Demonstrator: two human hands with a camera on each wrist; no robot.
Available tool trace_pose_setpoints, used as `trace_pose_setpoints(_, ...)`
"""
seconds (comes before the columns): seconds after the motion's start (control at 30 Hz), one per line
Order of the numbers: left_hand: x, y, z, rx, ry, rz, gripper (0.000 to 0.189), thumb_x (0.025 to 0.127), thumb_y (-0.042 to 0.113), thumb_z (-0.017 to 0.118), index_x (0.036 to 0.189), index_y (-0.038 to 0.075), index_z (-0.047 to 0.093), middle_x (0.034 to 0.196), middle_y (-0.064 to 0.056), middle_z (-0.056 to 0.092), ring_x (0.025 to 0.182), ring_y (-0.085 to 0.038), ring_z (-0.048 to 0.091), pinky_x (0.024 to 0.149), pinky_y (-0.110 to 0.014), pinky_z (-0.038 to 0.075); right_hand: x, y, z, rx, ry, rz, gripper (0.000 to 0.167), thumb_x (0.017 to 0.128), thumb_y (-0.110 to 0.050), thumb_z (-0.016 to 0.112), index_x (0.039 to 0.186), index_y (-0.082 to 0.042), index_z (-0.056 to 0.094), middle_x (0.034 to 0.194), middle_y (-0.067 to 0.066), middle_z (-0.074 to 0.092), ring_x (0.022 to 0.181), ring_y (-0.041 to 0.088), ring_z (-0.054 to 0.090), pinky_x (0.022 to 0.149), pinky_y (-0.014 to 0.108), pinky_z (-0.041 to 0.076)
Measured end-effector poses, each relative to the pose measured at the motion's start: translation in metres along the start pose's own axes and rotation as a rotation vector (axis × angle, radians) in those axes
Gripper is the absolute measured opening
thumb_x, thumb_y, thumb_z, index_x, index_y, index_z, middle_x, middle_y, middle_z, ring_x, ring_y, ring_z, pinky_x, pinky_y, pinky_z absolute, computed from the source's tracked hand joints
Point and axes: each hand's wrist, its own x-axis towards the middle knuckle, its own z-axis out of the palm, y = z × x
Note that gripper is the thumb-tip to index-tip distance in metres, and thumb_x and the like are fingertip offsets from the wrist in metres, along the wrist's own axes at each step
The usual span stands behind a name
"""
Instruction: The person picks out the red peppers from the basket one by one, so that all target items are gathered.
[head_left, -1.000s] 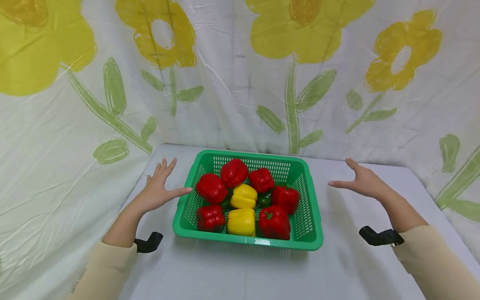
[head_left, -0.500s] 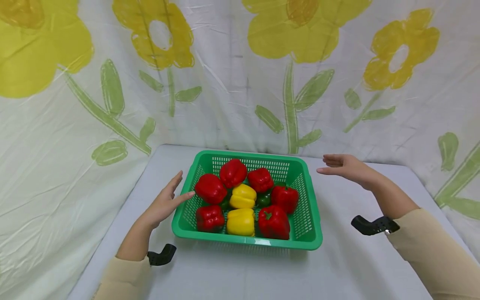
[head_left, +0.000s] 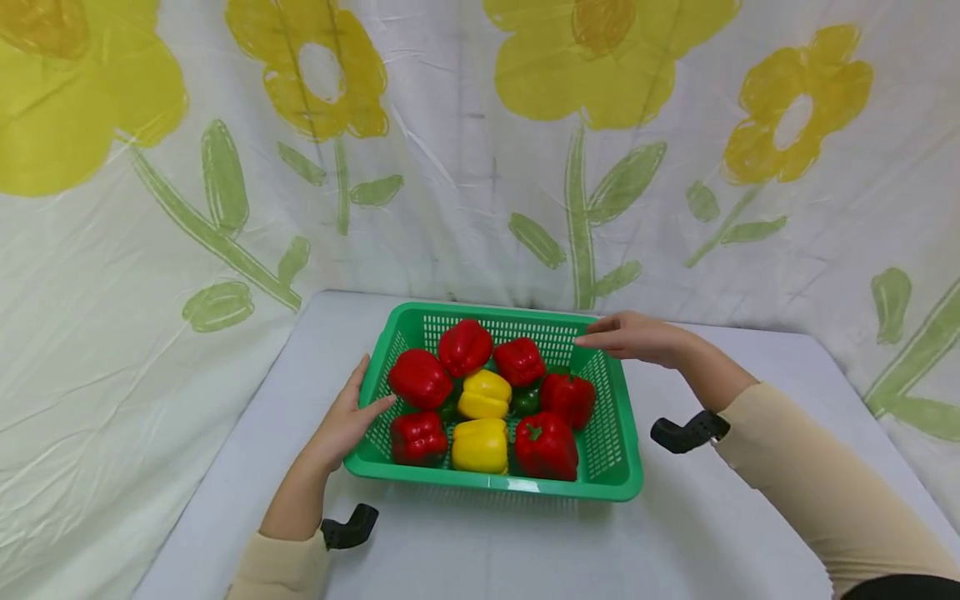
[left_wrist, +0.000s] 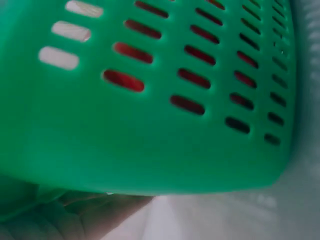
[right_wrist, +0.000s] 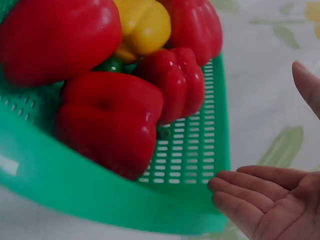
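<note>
A green plastic basket (head_left: 495,481) with slotted walls holds several red bell peppers (head_left: 546,447), two yellow bell peppers (head_left: 480,446) and partly hidden green ones (head_left: 527,402). At its left side lies my left hand (head_left: 341,429), thumb extended over the rim and straight fingers along the outside. The left wrist view shows those fingers (left_wrist: 105,212) below the green wall (left_wrist: 125,145), partly hidden by it. My right hand (head_left: 637,337) overlaps the far right corner, fingers straight. In the right wrist view its fingertips (right_wrist: 220,185) are right at the basket's edge.
The basket stands on a table with a white cloth (head_left: 480,550). Behind hangs a white curtain (head_left: 450,233) with large yellow flowers. A black bracket (head_left: 348,527) sticks out from the left wrist, another black bracket (head_left: 686,433) from the right.
Both hands have moved inward to the basket. My left hand has come right to its left rim, my right hand leftward over the far right corner. Basket and peppers stay put.
</note>
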Motion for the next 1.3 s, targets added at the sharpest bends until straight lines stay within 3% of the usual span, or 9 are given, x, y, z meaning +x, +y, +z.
trace_pose_setpoints(0.2, 0.0, -0.004, 0.002, 0.0, 0.03, 0.017, 0.072, 0.094, 0.004, 0.043, 0.15, 0.009, -0.002, 0.157, -0.016, 0.001, 0.142, -0.04, 0.011, 0.102, -0.056, 0.033, 0.023, -0.008, 0.012, 0.085, -0.038, 0.062, 0.082, 0.089, -0.048, 0.056, 0.143, 0.005, 0.026, 0.151, 0.02, 0.025, 0.138, 0.035, 0.029, 0.11, 0.045, 0.03)
trace_pose_setpoints(0.6, -0.001, -0.004, 0.002, -0.008, 0.024, 0.035, 0.07, 0.095, 0.002, 0.041, 0.151, 0.01, -0.001, 0.158, -0.012, 0.0, 0.144, -0.036, 0.006, 0.105, -0.054, 0.029, 0.054, -0.017, 0.03, 0.194, -0.074, 0.147, 0.083, 0.089, -0.044, 0.056, 0.147, 0.002, 0.016, 0.15, 0.025, 0.025, 0.139, 0.036, 0.027, 0.113, 0.046, 0.025)
trace_pose_setpoints(0.63, -0.001, -0.004, 0.002, -0.009, 0.022, 0.038, 0.07, 0.095, 0.002, 0.041, 0.151, 0.01, 0.0, 0.158, -0.011, 0.0, 0.144, -0.036, 0.005, 0.105, -0.054, 0.029, 0.056, -0.017, 0.031, 0.203, -0.065, 0.152, 0.076, 0.089, -0.043, 0.057, 0.14, 0.005, 0.03, 0.142, 0.027, 0.037, 0.138, 0.035, 0.029, 0.112, 0.045, 0.027)
trace_pose_setpoints(0.83, 0.001, -0.006, 0.002, -0.006, 0.02, 0.048, 0.069, 0.095, 0.002, 0.041, 0.151, 0.014, 0.003, 0.158, -0.008, 0.002, 0.144, -0.033, 0.004, 0.108, -0.054, 0.026, 0.064, -0.021, 0.036, 0.214, -0.037, 0.192, 0.065, 0.086, -0.044, 0.061, 0.127, 0.003, 0.04, 0.14, 0.025, 0.04, 0.136, 0.034, 0.034, 0.11, 0.044, 0.031)
trace_pose_setpoints(0.87, 0.001, -0.007, 0.002, -0.006, 0.022, 0.049, 0.069, 0.095, 0.002, 0.041, 0.151, 0.014, 0.003, 0.158, -0.008, 0.002, 0.144, -0.033, 0.004, 0.108, -0.054, 0.026, 0.065, -0.022, 0.037, 0.206, -0.042, 0.195, 0.076, 0.087, -0.044, 0.06, 0.139, 0.002, 0.028, 0.149, 0.024, 0.029, 0.136, 0.035, 0.033, 0.111, 0.045, 0.031)
trace_pose_setpoints(0.97, 0.002, -0.008, 0.002, -0.012, 0.024, 0.049, 0.069, 0.095, 0.002, 0.041, 0.151, 0.014, 0.003, 0.158, -0.008, 0.002, 0.144, -0.034, 0.006, 0.105, -0.053, 0.03, 0.069, -0.025, 0.04, 0.203, -0.052, 0.204, 0.084, 0.087, -0.045, 0.059, 0.145, 0.002, 0.02, 0.149, 0.025, 0.028, 0.136, 0.036, 0.033, 0.111, 0.044, 0.03)
trace_pose_setpoints(1.17, 0.001, -0.007, 0.003, -0.023, 0.023, 0.047, 0.068, 0.095, 0.002, 0.041, 0.151, 0.014, 0.003, 0.158, -0.007, 0.001, 0.144, -0.032, 0.004, 0.107, -0.053, 0.027, 0.079, -0.028, 0.047, 0.206, -0.091, 0.213, 0.077, 0.088, -0.043, 0.058, 0.142, 0.002, 0.029, 0.147, 0.02, 0.035, 0.135, 0.032, 0.036, 0.111, 0.043, 0.032)
trace_pose_setpoints(1.3, -0.001, -0.005, 0.003, -0.029, 0.03, 0.043, 0.068, 0.095, 0.002, 0.041, 0.151, 0.014, 0.004, 0.158, -0.007, 0.001, 0.144, -0.032, 0.004, 0.106, -0.054, 0.029, 0.087, -0.029, 0.05, 0.216, -0.107, 0.22, 0.077, 0.088, -0.042, 0.059, 0.141, 0.002, 0.025, 0.147, 0.018, 0.034, 0.136, 0.031, 0.035, 0.11, 0.044, 0.032)
